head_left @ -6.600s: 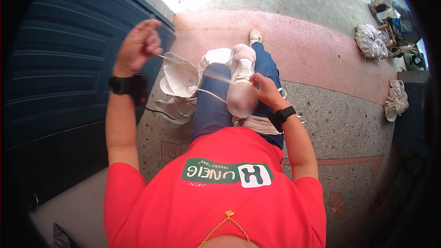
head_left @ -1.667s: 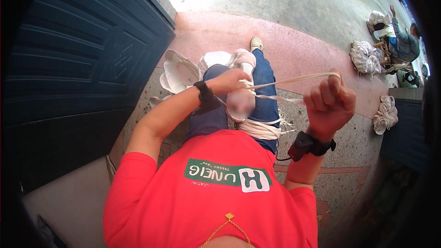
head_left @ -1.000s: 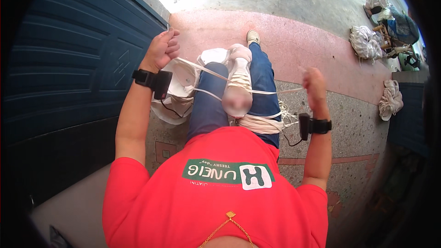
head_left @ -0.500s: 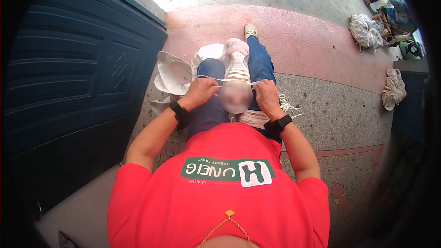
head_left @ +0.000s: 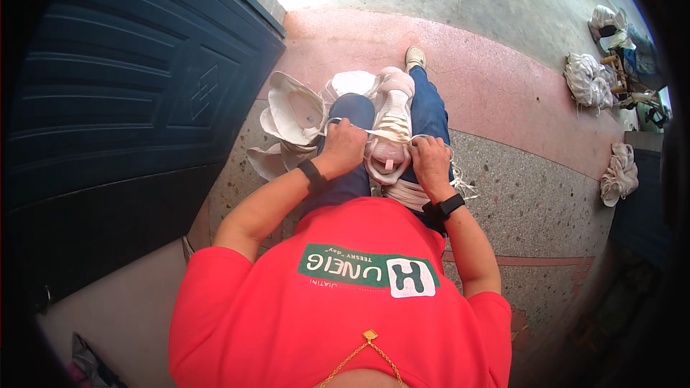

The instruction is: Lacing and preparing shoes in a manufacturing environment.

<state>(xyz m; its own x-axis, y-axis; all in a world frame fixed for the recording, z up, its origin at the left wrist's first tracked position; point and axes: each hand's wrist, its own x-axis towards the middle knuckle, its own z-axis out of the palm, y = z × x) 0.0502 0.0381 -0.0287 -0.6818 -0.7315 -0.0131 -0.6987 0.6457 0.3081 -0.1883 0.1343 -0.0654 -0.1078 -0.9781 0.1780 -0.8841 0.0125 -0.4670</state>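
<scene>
A pale pink-and-white lace-up sneaker rests on my lap between my thighs, its toe pointing away from me and its ankle opening near my belly. White laces cross its tongue. My left hand, fingers closed, grips one end of the shoelace at the sneaker's left side. At the right side my right hand pinches the other end, and the lace runs across the shoe between both hands. A bunch of loose white laces hangs by my right thigh, with pale strands lying over that thigh.
Several white shoe pieces lie beside my left leg, and another white shoe sits past my left knee. A dark blue door stands at the left. Bundled white items and a second bundle are at the far right.
The view has shifted, so the scene sits farther right. Both hands still hold the lace ends, with the right hand slightly nearer the shoe. The sneaker stays on my lap.
</scene>
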